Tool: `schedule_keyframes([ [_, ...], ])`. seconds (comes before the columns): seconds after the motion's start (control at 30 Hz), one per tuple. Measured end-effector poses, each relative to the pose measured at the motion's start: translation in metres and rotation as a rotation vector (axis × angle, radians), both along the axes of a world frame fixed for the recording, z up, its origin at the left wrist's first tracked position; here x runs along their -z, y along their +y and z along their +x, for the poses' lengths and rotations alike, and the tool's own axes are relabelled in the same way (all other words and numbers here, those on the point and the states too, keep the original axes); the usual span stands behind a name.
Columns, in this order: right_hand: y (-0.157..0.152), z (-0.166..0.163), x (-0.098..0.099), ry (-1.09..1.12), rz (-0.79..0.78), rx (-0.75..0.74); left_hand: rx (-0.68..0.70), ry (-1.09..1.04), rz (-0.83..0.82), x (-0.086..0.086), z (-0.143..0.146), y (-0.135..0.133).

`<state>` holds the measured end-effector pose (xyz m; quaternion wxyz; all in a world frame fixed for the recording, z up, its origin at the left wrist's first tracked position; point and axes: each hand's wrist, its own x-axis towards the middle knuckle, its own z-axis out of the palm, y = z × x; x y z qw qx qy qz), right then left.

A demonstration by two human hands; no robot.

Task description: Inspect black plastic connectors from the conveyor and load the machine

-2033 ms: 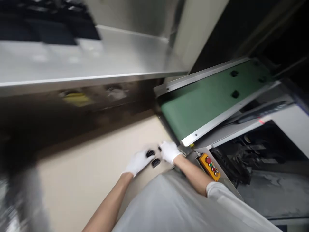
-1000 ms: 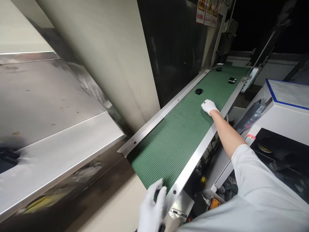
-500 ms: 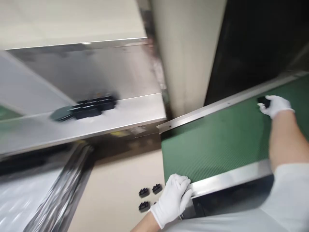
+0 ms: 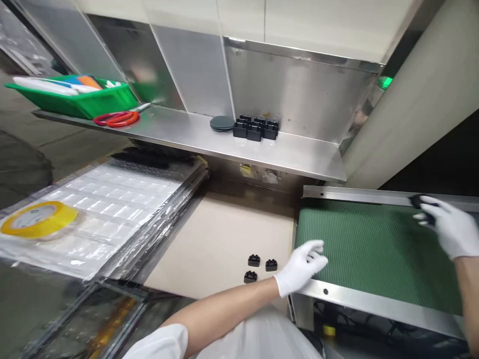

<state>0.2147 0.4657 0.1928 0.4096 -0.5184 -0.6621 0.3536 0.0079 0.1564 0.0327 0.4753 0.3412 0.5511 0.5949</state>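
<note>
Green ribbed conveyor belt fills the right side. The right hand, in a white glove, reaches to the belt's far rail, its grip closed at the fingertips on a small black part. The gloved left hand rests at the belt's near corner, its grip loose and open, holding nothing. Just beside that hand, apart from it, three black parts lie on the beige surface. More black pieces sit clustered on the steel shelf above
</note>
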Motion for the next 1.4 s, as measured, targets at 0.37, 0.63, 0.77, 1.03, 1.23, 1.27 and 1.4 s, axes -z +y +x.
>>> schedule_keyframes([
  [0.37, -0.367, -0.263, 0.092, -1.4, 0.423, -1.042, -0.016, -0.951, -0.238, -0.008, -0.178, -0.099],
  [0.63, -0.382, -0.282, 0.046, -0.612, -0.08, -1.283, -0.164, -0.856, -0.124, 0.031, -0.227, -0.204],
  [0.77, -0.355, -0.257, 0.099, 0.143, -0.363, -0.577, -0.235, -0.825, -0.04, 0.022, -0.246, -0.228],
  [1.03, -0.448, -0.266, 0.168, 0.695, -0.937, -0.325, -0.217, -0.586, 0.098, -0.019, -0.237, -0.231],
  [1.23, -0.448, -0.285, 0.082, 0.686, -0.411, -0.619, -0.169, -0.355, 0.255, -0.046, -0.227, -0.239],
  [1.27, -0.448, -0.287, 0.077, 0.653, -0.361, -0.648, -0.167, -0.327, 0.276, -0.049, -0.226, -0.24],
  [1.4, -0.456, -0.293, 0.082, 0.622, -0.288, -0.66, -0.161, -0.319, 0.34, -0.052, -0.223, -0.243],
])
